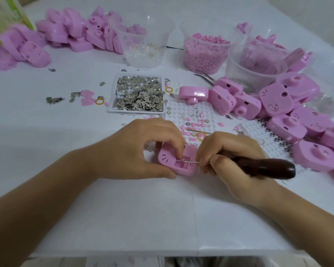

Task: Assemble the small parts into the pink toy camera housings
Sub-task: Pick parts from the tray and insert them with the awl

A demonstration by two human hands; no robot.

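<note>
A pink toy camera housing lies on the white table in front of me, its open compartment facing up. My left hand grips it, thumb along the near edge and a fingertip pressed into the compartment. My right hand is closed around a dark wooden-handled awl. The awl's thin metal needle points left into the compartment. Any small part inside is hidden by my fingers.
A shallow tray of small metal contacts sits beyond my hands. White pegboards hold tiny pink and metal parts. Clear cups of small pieces stand at the back. Pink housings are piled at the right and back left.
</note>
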